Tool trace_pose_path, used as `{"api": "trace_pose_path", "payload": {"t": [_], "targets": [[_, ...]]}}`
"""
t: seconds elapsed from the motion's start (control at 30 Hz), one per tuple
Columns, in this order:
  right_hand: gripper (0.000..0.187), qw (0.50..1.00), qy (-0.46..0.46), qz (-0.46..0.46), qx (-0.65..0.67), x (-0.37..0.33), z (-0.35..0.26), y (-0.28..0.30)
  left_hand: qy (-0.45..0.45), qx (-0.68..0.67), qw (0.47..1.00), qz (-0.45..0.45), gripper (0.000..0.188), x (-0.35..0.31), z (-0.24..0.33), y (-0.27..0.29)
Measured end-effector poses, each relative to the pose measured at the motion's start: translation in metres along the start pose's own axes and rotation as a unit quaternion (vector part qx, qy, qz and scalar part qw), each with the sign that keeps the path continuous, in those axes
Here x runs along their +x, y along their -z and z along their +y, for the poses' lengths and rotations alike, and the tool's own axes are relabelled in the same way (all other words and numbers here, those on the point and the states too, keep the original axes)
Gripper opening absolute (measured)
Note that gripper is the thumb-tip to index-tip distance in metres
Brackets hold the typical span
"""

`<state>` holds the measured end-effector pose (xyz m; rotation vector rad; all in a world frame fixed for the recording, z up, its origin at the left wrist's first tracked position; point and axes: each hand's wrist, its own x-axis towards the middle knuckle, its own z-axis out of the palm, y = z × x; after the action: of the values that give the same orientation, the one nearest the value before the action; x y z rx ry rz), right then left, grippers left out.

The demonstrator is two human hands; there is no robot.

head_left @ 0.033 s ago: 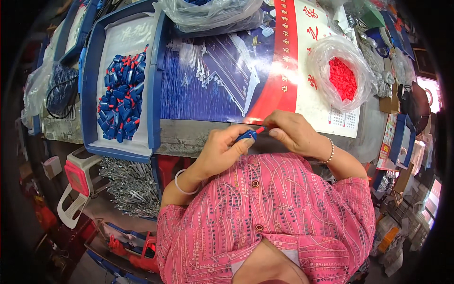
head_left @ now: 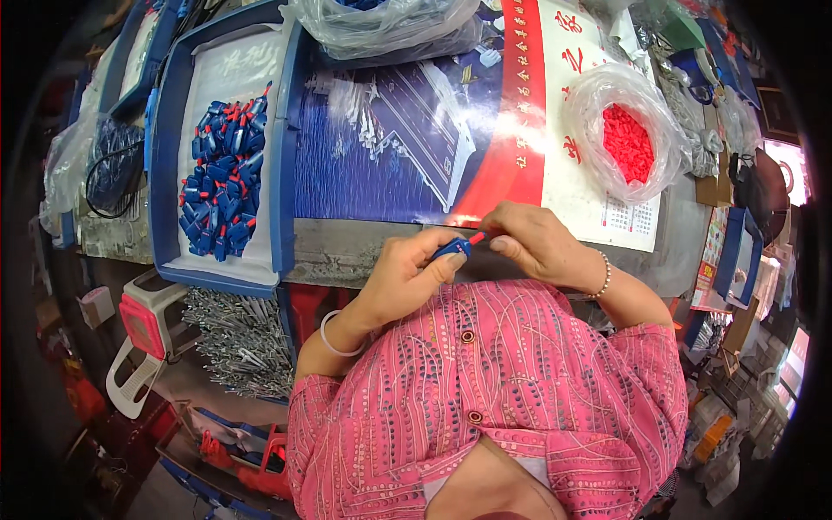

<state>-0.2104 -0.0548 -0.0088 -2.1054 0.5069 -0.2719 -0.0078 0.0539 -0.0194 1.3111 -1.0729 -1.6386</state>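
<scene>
My left hand (head_left: 414,270) is closed around a small blue plastic piece (head_left: 452,251), pinched between thumb and fingers. A red tip (head_left: 477,237) sticks out of its right end. My right hand (head_left: 539,246) is curled just beside that tip, fingers bent and thumb drawn in; what its fingertips hold, if anything, is hidden. Both hands are over the near edge of the table, in front of my pink patterned shirt. To the left, a heap of similar blue pieces with red tips (head_left: 222,178) lies on white lining in a blue tray (head_left: 282,173).
A clear plastic bag (head_left: 582,113) of small red parts (head_left: 627,146) stands at right on a poster (head_left: 390,147). Another plastic bag (head_left: 390,30) is at the back. Below the tray lies a bundle of thin metal rods (head_left: 238,342), near a white and red stool (head_left: 143,325).
</scene>
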Motion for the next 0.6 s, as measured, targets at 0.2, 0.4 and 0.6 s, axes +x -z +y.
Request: {"api": "trace_pose_path", "payload": {"t": [0.2, 0.4, 0.6], "targets": [[0.027, 0.999, 0.038, 0.01, 0.008, 0.003, -0.001, -0.005, -0.026, 0.015, 0.999, -0.012, 0.022, 0.002, 0.003, -0.002], [0.022, 0.998, 0.051, 0.03, 0.023, 0.009, 0.003, -0.011, -0.091, 0.079, 0.993, 0.011, 0.024, 0.001, 0.008, -0.001], [0.018, 0.993, -0.018, 0.023, 0.113, 0.017, -0.024, -0.002, -0.239, 0.287, 0.898, 0.233, 0.024, -0.017, 0.024, 0.035]]}}
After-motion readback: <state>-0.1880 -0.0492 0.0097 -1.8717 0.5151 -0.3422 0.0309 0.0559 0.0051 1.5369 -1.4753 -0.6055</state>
